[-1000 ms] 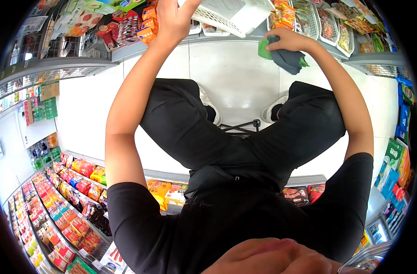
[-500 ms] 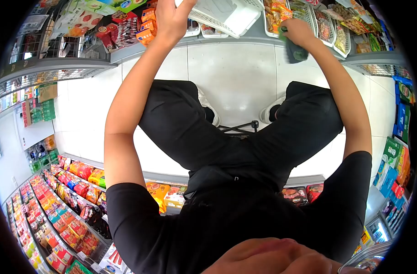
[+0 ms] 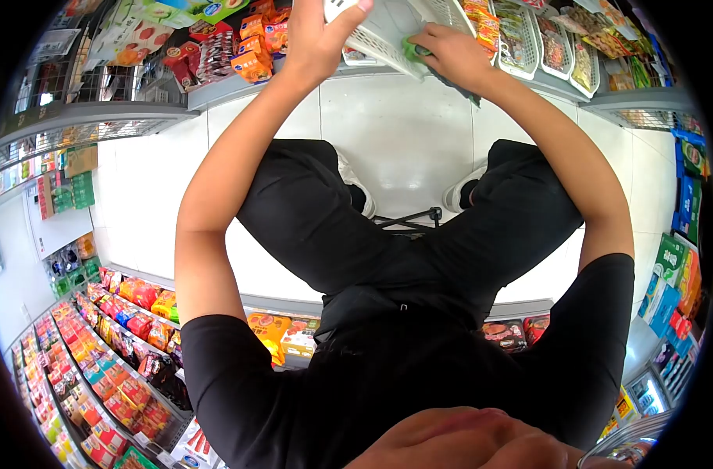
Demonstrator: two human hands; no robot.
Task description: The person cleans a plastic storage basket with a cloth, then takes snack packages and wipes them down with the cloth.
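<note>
At the top centre a white plastic basket (image 3: pixel 387 35) is tilted, its perforated side toward me. My left hand (image 3: pixel 317 39) grips the basket's left edge, fingers wrapped round it and thumb along the rim. On the basket's right part is my right hand (image 3: pixel 454 55), closed on a green and dark grey cloth (image 3: pixel 416 51). The cloth touches the basket's near right side, and one end of it hangs below the hand. No goods show in the visible part of the basket.
White baskets of packaged snacks (image 3: pixel 519 39) line the shelf to the right. Orange packets (image 3: pixel 252 53) lie to the left. Wire racks (image 3: pixel 98 78) stand farther left. Below are my knees and a tiled floor (image 3: pixel 395 125); shelves of colourful packets (image 3: pixel 130 375) are behind me.
My right hand has moved left with the cloth, from in front of the snack baskets onto the white basket. The left hand and the basket have shifted slightly right.
</note>
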